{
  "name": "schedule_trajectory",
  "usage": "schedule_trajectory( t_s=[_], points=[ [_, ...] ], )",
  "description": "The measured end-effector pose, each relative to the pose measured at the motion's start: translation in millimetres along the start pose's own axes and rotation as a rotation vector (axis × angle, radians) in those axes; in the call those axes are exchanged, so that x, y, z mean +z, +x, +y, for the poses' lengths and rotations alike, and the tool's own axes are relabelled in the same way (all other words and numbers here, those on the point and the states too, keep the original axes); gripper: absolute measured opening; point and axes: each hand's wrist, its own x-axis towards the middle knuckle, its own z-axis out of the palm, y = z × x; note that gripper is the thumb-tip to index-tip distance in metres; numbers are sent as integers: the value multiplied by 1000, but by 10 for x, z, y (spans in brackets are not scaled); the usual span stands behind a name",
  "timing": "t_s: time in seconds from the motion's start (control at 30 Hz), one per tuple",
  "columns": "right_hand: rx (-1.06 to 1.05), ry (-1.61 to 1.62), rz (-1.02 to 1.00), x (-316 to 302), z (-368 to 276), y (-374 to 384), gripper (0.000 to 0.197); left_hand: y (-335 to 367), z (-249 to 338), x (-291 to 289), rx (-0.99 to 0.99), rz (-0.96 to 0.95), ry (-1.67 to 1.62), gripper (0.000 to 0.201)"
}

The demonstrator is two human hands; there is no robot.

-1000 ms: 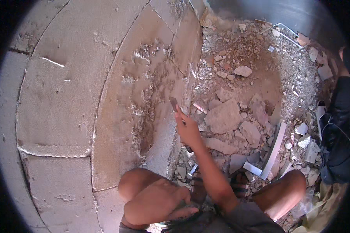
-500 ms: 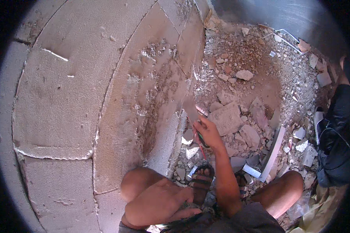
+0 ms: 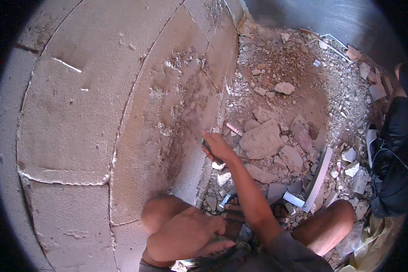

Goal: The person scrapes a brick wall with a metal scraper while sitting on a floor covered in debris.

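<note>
My right hand (image 3: 217, 148) is closed round the dark green handle of a trowel (image 3: 194, 123). Its greyish blade is blurred and lies over the rough, crumbled band of the wall (image 3: 177, 95); whether it touches I cannot tell. My left hand (image 3: 192, 233) rests by my bent left knee (image 3: 161, 211), fingers loosely stretched and holding nothing. Below the wall's edge, broken slabs and rubble (image 3: 263, 138) cover the ground.
A pale curved strip (image 3: 318, 181) and a short whitish piece (image 3: 293, 199) lie among the rubble. Another person's dark-clad leg (image 3: 392, 158) is at the far right. Bent thin frame pieces (image 3: 335, 43) lie at the back, near a grey smooth surface (image 3: 317, 16).
My right hand has moved left and slightly up, carrying the trowel from over the rubble to the wall's crumbled band. My left hand stays in place.
</note>
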Motion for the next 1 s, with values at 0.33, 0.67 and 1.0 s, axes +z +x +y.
schedule_trajectory(
  t_s=[0.33,0.67,1.0],
  points=[
    [275,339,73,-71,42,-700,39,29,2,-54,-78,-94,-19,40],
    [171,576,-65,462,-680,-1038,58,56,9,-23,-43,-69,13,40],
    [84,360,110,790,-493,-684,57,37,-39,-46,-49,-82,-11,39]
  ],
)
